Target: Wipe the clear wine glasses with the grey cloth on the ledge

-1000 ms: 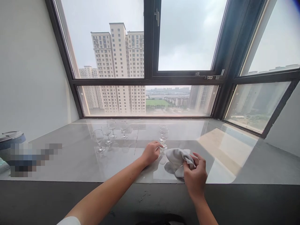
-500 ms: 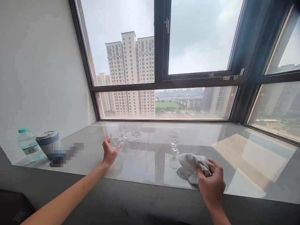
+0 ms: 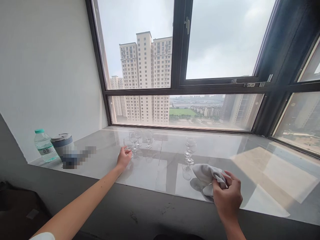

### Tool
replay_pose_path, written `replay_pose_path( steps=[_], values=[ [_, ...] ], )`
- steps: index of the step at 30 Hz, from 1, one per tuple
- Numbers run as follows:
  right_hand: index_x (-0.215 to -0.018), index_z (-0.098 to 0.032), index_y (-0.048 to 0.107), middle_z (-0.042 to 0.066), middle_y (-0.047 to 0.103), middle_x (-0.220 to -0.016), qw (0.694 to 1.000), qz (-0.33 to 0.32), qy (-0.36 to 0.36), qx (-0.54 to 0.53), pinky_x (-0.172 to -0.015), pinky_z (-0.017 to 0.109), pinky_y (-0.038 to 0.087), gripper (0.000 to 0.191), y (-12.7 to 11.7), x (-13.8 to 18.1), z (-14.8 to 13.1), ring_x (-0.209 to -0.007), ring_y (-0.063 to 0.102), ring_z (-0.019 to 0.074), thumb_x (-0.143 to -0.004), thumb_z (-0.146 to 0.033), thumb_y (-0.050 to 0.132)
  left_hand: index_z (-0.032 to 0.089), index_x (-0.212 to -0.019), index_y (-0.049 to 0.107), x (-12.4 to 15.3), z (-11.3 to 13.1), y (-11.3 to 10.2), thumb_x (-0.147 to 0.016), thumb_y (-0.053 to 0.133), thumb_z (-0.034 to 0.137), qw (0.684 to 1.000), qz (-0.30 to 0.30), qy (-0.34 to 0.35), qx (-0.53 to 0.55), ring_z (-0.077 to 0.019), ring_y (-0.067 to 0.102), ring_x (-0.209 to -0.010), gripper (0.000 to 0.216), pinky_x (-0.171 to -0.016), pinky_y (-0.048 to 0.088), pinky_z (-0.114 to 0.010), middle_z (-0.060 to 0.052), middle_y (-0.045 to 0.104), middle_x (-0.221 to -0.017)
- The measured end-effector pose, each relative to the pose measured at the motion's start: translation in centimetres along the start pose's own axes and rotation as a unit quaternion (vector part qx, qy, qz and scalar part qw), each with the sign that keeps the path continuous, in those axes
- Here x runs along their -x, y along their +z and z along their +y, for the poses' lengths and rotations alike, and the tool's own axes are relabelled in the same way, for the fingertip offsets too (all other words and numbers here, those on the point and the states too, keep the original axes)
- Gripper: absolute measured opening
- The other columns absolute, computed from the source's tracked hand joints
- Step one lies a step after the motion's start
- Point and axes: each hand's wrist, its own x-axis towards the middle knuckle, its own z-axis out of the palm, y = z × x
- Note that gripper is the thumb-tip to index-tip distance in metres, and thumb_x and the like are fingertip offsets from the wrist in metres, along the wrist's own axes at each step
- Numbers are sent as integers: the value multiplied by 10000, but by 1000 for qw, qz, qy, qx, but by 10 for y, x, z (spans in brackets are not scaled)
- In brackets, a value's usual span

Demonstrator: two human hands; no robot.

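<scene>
My left hand (image 3: pixel 124 158) has its fingers closed at the stem of the nearest small stemmed glass (image 3: pixel 128 142) in the left group. Close behind that one, other clear stemmed glasses (image 3: pixel 148 137) stand upright on the glossy windowsill (image 3: pixel 170 180). My right hand (image 3: pixel 228 193) grips a bunched light-grey cloth (image 3: pixel 205 173), part of which hangs over the sill. Two more stemmed glasses (image 3: pixel 191 148), one partly behind the other, stand just beyond the cloth, apart from it.
At the left end are a water bottle (image 3: pixel 44 146) with a green cap and a lidded cup (image 3: pixel 62 143); a blurred patch hides what is beside it. A dark-framed window (image 3: pixel 185 89) rises behind the sill. The sill's front edge drops to a grey wall (image 3: pixel 140 206).
My left hand's fingers have closed from a spread pose onto the nearest glass. The view has shifted slightly, while my right hand still holds the cloth in nearly the same spot.
</scene>
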Motion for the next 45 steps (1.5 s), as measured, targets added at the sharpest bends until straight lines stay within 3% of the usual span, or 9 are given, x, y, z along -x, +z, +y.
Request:
replay_pose_path(
  steps=[6,10,12,16,26,33,38,41,45],
  values=[
    [-1285,-199,529,134,724,-1086,1000,-15,-6,15,-815,424,482,607,4,-2,-6,-994,672,346,-723,-407,624,269,-1241,533,14,8,5,-894,576,296,991,-23,76,-104,-181,632,-746,351,-719,465,-284,30,622,-790],
    [-1285,-201,519,126,720,-1071,998,-40,-29,37,-782,416,477,591,7,-3,-5,-945,667,337,-739,-408,604,283,-1287,516,24,14,11,-924,520,216,928,-75,261,-255,-189,647,-804,368,-824,468,-308,25,647,-816],
    [-1267,-200,529,117,720,-1042,997,-48,-48,45,-777,414,472,570,10,-3,-5,-919,664,329,-736,-397,594,272,-1273,527,27,17,12,-921,531,194,903,-94,303,-288,-187,651,-818,361,-865,466,-314,23,663,-818],
    [-1236,-199,545,93,721,-976,994,-60,-88,22,-771,392,468,539,19,-2,-19,-872,666,296,-726,-366,592,240,-1247,549,28,21,10,-958,477,196,902,-85,285,-314,-197,659,-788,301,-791,473,-307,1,690,-815],
    [-1186,-224,554,45,720,-935,982,-53,-172,-61,-707,306,465,470,33,3,-101,-761,656,206,-724,-284,615,223,-1250,553,32,26,9,-976,472,217,900,-88,276,-325,-207,671,-812,285,-766,461,-305,-19,713,-853],
    [-1197,-216,533,63,715,-964,980,-137,-127,-68,-720,327,484,442,53,34,-69,-788,656,215,-766,-309,574,229,-1236,568,33,24,11,-951,499,209,893,-125,308,-304,-210,656,-795,293,-733,457,-300,-4,696,-809],
    [-1214,-229,524,54,713,-967,973,-188,-100,-88,-716,319,501,421,61,43,-57,-820,664,215,-806,-325,560,234,-1222,568,33,23,13,-921,516,187,871,-155,381,-269,-192,631,-746,310,-714,458,-288,13,666,-773],
    [-1212,-230,529,52,712,-965,974,-181,-85,-103,-730,319,511,406,64,41,-56,-835,667,214,-816,-315,559,229,-1203,578,39,32,33,-909,528,171,865,-170,406,-242,-178,621,-699,304,-694,456,-281,22,663,-749],
    [-1202,-227,532,45,710,-956,976,-168,-83,-110,-732,310,514,403,67,40,-53,-835,671,208,-808,-300,578,231,-1205,588,58,56,80,-899,553,157,856,-189,435,-203,-176,655,-747,317,-740,472,-287,12,703,-800]
  ],
)
